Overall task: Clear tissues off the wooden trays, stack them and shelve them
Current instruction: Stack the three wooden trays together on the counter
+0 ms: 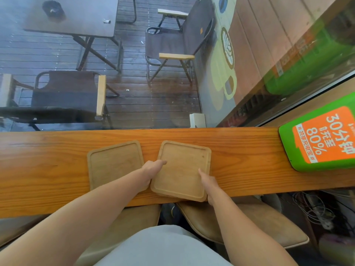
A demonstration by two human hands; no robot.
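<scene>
Two square, rounded-corner wooden trays with shallow raised rims lay on the long orange-brown wooden counter (57,162), neither with a tissue on it, so the clearing looked finished and the stacking was the step in hand. The right-hand tray (182,169) was gripped from both sides: the left hand (151,170) pinched its left edge, thumb lying on the top face, and the right hand (208,182) clasped its right edge near the front corner, fingers curled beneath the rim. That tray sat skewed, its near corner jutting past the counter's front edge, probably so fingers could get underneath. The other tray (115,166) lay flat just left of the left hand, partly under that wrist, close enough for a short lift across. Whether the held tray was already off the wood could not be told. Far beyond the right hand stood a green and orange sign (322,139).
</scene>
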